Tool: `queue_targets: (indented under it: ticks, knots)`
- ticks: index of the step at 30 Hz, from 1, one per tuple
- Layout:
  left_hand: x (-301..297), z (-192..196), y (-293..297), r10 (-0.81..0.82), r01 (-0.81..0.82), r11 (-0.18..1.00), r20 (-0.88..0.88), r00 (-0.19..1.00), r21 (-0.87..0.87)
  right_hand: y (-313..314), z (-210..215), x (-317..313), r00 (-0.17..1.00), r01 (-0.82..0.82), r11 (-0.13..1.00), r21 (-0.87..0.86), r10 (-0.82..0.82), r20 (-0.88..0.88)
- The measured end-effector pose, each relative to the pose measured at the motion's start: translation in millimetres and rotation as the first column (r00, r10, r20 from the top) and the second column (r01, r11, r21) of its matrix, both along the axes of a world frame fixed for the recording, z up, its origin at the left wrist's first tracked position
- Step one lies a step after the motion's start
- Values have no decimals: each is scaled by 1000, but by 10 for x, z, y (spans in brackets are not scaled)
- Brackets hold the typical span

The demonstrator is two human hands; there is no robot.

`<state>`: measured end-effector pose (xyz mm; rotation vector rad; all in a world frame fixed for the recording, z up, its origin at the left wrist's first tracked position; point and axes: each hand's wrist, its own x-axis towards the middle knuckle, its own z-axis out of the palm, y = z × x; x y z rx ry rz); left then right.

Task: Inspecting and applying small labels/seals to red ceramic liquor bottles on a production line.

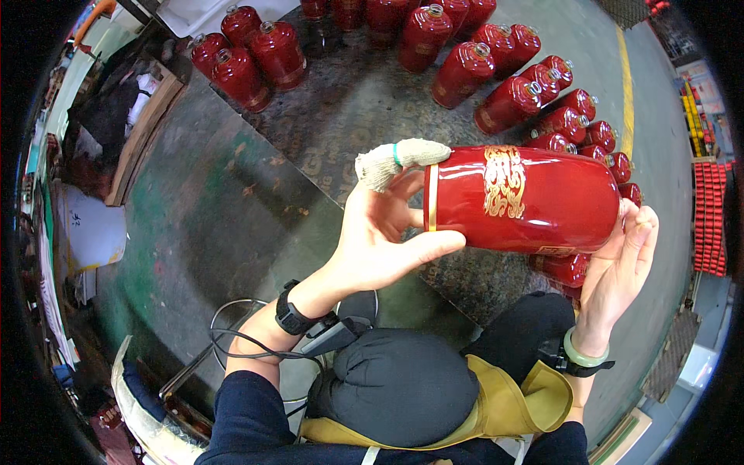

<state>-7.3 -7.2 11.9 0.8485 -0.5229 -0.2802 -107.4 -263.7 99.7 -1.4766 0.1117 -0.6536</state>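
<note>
"Where's the red bottle (558, 200)?"
"Sideways, nearer than the standing bottles (463, 74); left grip (381, 232) clamped on its base, right grip (620, 260) on its neck end."
"Progress?"
"Lifted, not set down."

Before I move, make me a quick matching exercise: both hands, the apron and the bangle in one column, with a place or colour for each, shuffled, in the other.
Things
1. Left hand
2. Right hand
3. Apron
4. Bangle

Places and colours
A. Pale green
B. At the end of the held bottle with the gold band
C. Mustard yellow
D. At the held bottle's other end, away from the gold band

Right pairs: 1-B, 2-D, 3-C, 4-A
</note>
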Motion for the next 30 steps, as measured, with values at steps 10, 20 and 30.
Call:
queue_targets:
  ticks: [10,20,30]
  knots:
    - [50,-49,-22,-82,80,996,-42,996,-49,-22,70,-17,973,-137,967,-213,90,-214]
    - [98,-23,38,-150,149,974,-10,989,173,-82,108,-27,943,-74,990,123,109,-314]
    - [99,48,59,-118,128,979,-68,991,160,-109,111,-101,920,-4,930,367,148,-364]
